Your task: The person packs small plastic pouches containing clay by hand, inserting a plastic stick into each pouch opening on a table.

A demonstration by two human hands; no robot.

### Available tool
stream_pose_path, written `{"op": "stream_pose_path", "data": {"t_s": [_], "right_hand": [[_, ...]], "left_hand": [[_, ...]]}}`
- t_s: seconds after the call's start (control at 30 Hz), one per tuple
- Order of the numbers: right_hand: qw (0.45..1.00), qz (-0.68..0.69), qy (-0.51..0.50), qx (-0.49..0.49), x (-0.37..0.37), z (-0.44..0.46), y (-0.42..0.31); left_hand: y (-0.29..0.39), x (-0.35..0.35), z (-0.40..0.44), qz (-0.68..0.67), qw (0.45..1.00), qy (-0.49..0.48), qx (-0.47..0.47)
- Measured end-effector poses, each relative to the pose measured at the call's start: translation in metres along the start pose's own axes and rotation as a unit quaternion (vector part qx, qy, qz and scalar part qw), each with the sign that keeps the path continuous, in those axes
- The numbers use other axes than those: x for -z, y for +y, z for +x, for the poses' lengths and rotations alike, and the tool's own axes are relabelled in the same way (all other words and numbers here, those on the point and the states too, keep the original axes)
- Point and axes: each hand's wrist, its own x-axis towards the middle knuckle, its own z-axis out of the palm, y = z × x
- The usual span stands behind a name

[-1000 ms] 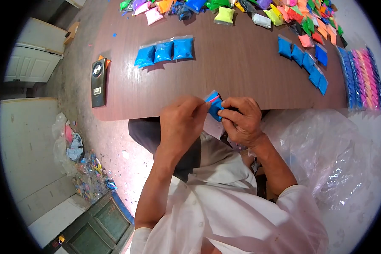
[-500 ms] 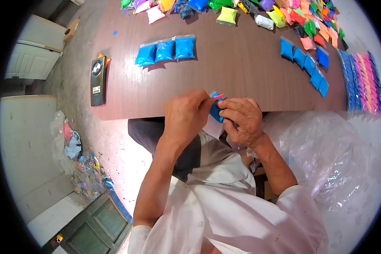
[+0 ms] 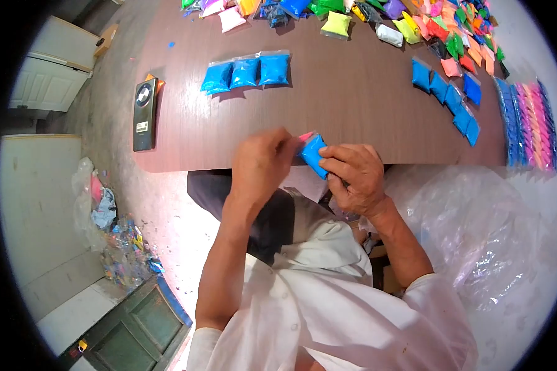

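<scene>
Dark metal-looking, 1 phone (image 3: pixel 143 114) lies at the left end of the table (image 3: pixel 353 93). Right of it on the tabletop, 3 blue packets (image 3: pixel 246 73) form a row. Over the table's near edge, 1 left hand (image 3: pixel 263 162) has blurred, curled fingers; I cannot tell if they grip. There too, 1 right hand (image 3: pixel 356 176) pinches 1 blue pouch (image 3: pixel 314 156), plump, tilted, with a red strip (image 3: pixel 306 136) at its top. Toward the table's right end, 5 slanted packets (image 3: pixel 453 98) adjoin 1 darker packet (image 3: pixel 472 89).

It is probably a workshop, with coloured packets (image 3: pixel 455 44) heaped on the table (image 3: pixel 346 80) and plastic scraps (image 3: pixel 125 255) on the floor (image 3: pixel 114 93).
</scene>
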Motion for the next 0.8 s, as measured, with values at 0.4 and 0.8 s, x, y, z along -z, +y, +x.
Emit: {"op": "stream_pose_path", "data": {"t_s": [0.4, 0.8], "right_hand": [[0.999, -0.050, -0.007, -0.009, -0.006, 0.002, -0.007], [0.982, -0.024, 0.114, -0.146, -0.002, 0.004, -0.012]], "left_hand": [[-0.005, 0.002, -0.024, 0.007, 0.998, 0.066, 0.020], [0.012, 0.014, -0.036, -0.095, 0.991, 0.083, 0.045]]}}
